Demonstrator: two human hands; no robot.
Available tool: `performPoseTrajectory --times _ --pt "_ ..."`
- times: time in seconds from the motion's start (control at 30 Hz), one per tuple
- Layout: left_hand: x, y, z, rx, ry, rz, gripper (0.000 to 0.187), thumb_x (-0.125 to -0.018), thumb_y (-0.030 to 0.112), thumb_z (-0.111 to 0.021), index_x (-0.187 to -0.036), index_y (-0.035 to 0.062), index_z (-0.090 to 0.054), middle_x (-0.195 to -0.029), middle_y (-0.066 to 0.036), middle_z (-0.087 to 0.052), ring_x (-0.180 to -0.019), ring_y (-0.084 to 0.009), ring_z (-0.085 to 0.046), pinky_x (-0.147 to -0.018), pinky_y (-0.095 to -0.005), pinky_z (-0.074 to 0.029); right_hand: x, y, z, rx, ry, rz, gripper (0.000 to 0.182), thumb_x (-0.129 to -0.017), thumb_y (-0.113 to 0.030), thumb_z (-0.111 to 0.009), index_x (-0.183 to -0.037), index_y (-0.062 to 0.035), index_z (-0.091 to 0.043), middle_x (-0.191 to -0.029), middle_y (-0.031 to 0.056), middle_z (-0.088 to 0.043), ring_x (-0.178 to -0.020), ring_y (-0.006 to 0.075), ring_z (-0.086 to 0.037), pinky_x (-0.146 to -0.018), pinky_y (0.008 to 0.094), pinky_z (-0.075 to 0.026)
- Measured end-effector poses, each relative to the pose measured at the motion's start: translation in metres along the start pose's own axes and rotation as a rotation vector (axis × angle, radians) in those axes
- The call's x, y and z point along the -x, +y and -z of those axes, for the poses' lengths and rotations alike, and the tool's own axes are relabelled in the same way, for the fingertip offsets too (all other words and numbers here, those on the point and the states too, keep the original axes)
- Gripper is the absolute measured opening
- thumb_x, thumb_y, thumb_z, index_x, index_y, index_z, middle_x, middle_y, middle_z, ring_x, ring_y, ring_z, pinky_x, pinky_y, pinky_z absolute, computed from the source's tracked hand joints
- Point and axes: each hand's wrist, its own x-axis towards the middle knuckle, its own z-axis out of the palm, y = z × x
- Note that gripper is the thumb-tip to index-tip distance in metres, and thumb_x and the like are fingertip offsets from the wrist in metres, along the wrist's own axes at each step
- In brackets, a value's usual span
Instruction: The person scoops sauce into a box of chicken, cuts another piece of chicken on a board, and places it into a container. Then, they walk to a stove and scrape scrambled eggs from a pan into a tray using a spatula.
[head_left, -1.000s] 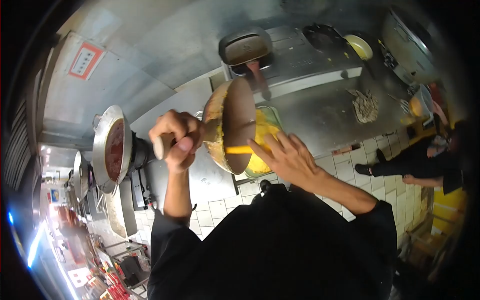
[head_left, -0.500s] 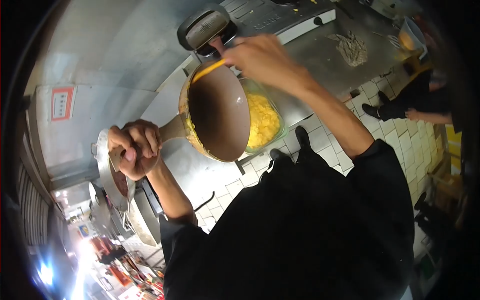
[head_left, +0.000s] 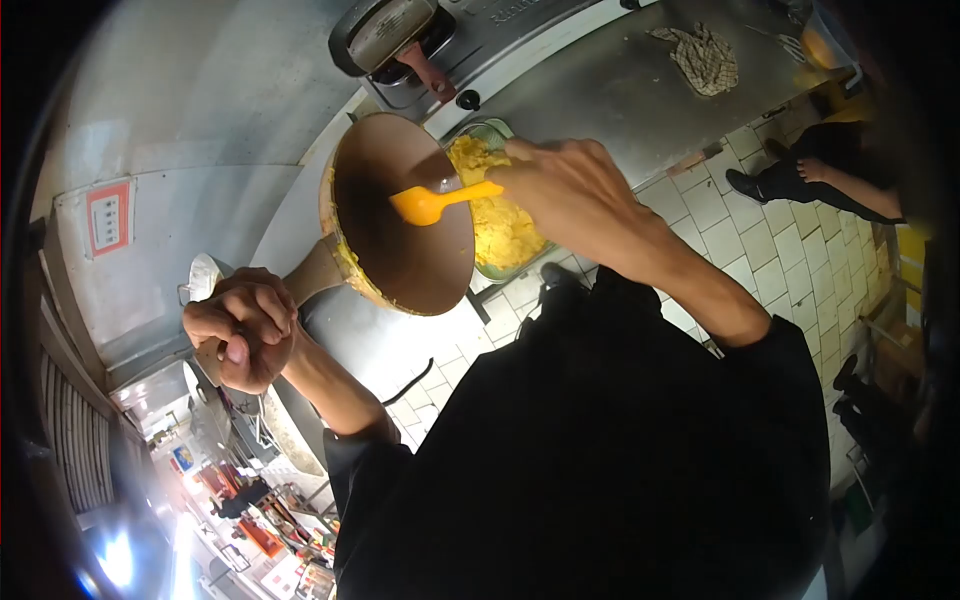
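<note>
My left hand (head_left: 243,325) is wrapped round the handle of a deep pan (head_left: 425,265), which is tilted on its side with yellow residue along its outer rim. In my right hand (head_left: 572,200) is an orange spatula (head_left: 422,206), its blade over the pan's brown inside. Just beyond the pan's lower lip sits a glass container (head_left: 492,128) with yellow, scrambled-egg-like food (head_left: 503,232) heaped in it. The pan and my right hand cover part of the container.
A rectangular pan with a reddish handle (head_left: 425,72) rests on the stove (head_left: 500,25) at the back. A crumpled checked cloth (head_left: 705,60) lies on the steel counter (head_left: 590,95). Another person's legs (head_left: 825,170) are at the right, on the tiled floor (head_left: 790,250). A metal pot (head_left: 205,275) is partly hidden behind my left hand.
The spatula has come down from the pan's upper rim to the middle of its opening. The pan and my left hand have shifted slightly left in view.
</note>
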Motion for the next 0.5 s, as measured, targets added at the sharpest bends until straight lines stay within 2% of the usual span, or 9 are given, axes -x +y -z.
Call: performPoseTrajectory --times 0.03,0.1,0.13,0.17,0.2,0.27,0.3,0.37,0.5 --pt "-0.001 -0.001 0.001 0.026 0.002 -0.027 0.018 -0.085 0.012 -0.058 -0.081 0.0067 -0.042 -0.049 -0.006 -0.046 -0.032 -0.0154 -0.042 -0.033 -0.0310 -0.041 0.004 -0.006 0.004 -0.002 -0.009 0.008 0.021 -0.076 -0.004 -0.061 -0.094 -0.0082 -0.071 -0.087 0.0139 -0.068 -0.072 0.0278 -0.069 -0.063 0.0380 -0.055" --pt "-0.004 -0.003 -0.003 0.012 -0.018 -0.026 0.018 -0.086 0.012 -0.057 -0.081 0.0067 -0.040 -0.048 -0.006 -0.045 -0.032 -0.0151 -0.041 -0.032 -0.0307 -0.040 0.013 -0.022 0.011 -0.327 -0.202 0.003 0.021 -0.077 0.000 -0.061 -0.096 -0.0068 -0.069 -0.084 0.0161 -0.067 -0.071 0.0306 -0.069 -0.063 0.0397 -0.055" --pt "-0.006 -0.005 -0.008 -0.003 -0.005 -0.034 0.019 -0.086 0.012 -0.057 -0.081 0.0069 -0.039 -0.048 -0.006 -0.045 -0.032 -0.0152 -0.040 -0.032 -0.0305 -0.040 0.016 -0.026 0.010 -0.461 -0.389 0.027 0.021 -0.077 0.004 -0.060 -0.095 -0.0046 -0.066 -0.085 0.0171 -0.068 -0.071 0.0330 -0.068 -0.064 0.0419 -0.054" --pt "-0.008 -0.006 -0.011 -0.018 0.011 -0.042 0.020 -0.086 0.012 -0.056 -0.080 0.0071 -0.038 -0.048 -0.006 -0.044 -0.032 -0.0153 -0.040 -0.032 -0.0302 -0.039 0.030 -0.028 -0.017 -0.499 -0.320 0.112 0.017 -0.077 0.004 -0.059 -0.092 -0.0022 -0.065 -0.085 0.0171 -0.068 -0.074 0.0332 -0.069 -0.065 0.0443 -0.054" --pt "-0.011 -0.007 -0.011 -0.013 0.025 -0.055 0.020 -0.086 0.011 -0.055 -0.079 0.0076 -0.036 -0.047 -0.006 -0.043 -0.032 -0.0152 -0.039 -0.031 -0.0296 -0.038 0.042 -0.030 -0.038 -0.431 -0.342 0.111 0.020 -0.079 0.004 -0.057 -0.097 -0.0001 -0.065 -0.084 0.0175 -0.067 -0.077 0.0330 -0.069 -0.066 0.0442 -0.054" --pt "-0.018 -0.008 -0.015 -0.033 0.046 -0.064 0.020 -0.086 0.011 -0.054 -0.079 0.0077 -0.036 -0.047 -0.006 -0.043 -0.032 -0.0151 -0.039 -0.031 -0.0294 -0.037 0.064 -0.027 -0.088 -0.198 -0.416 0.005 0.036 -0.082 0.003 -0.054 -0.117 0.0009 -0.061 -0.089 0.0196 -0.066 -0.075 0.0324 -0.069 -0.066 0.0411 -0.056" --pt "-0.019 -0.010 -0.019 -0.042 0.055 -0.068 0.019 -0.086 0.010 -0.054 -0.079 0.0077 -0.036 -0.047 -0.006 -0.042 -0.032 -0.0150 -0.038 -0.031 -0.0293 -0.037 0.071 -0.019 -0.112 -0.194 -0.421 0.013 0.036 -0.082 0.003 -0.054 -0.117 0.0009 -0.061 -0.089 0.0196 -0.066 -0.075 0.0324 -0.069 -0.066 0.0411 -0.056" --pt "-0.015 -0.015 -0.027 -0.127 0.066 -0.066 0.019 -0.084 0.010 -0.053 -0.079 0.0075 -0.035 -0.047 -0.004 -0.042 -0.032 -0.0146 -0.037 -0.031 -0.0287 -0.036 0.079 0.003 -0.143 -0.139 -0.288 -0.184 0.051 -0.081 0.006 -0.053 -0.130 -0.0056 -0.057 -0.093 0.0209 -0.065 -0.075 0.0370 -0.067 -0.068 0.0444 -0.055" --pt "-0.010 -0.014 -0.020 -0.108 0.101 -0.047 0.017 -0.085 0.011 -0.051 -0.080 0.0077 -0.035 -0.046 -0.005 -0.041 -0.032 -0.0149 -0.037 -0.031 -0.0296 -0.036 0.076 0.010 -0.128 -0.015 -0.203 -0.285 0.053 -0.080 0.003 -0.055 -0.133 -0.0039 -0.054 -0.092 0.0217 -0.064 -0.072 0.0343 -0.068 -0.065 0.0437 -0.056"
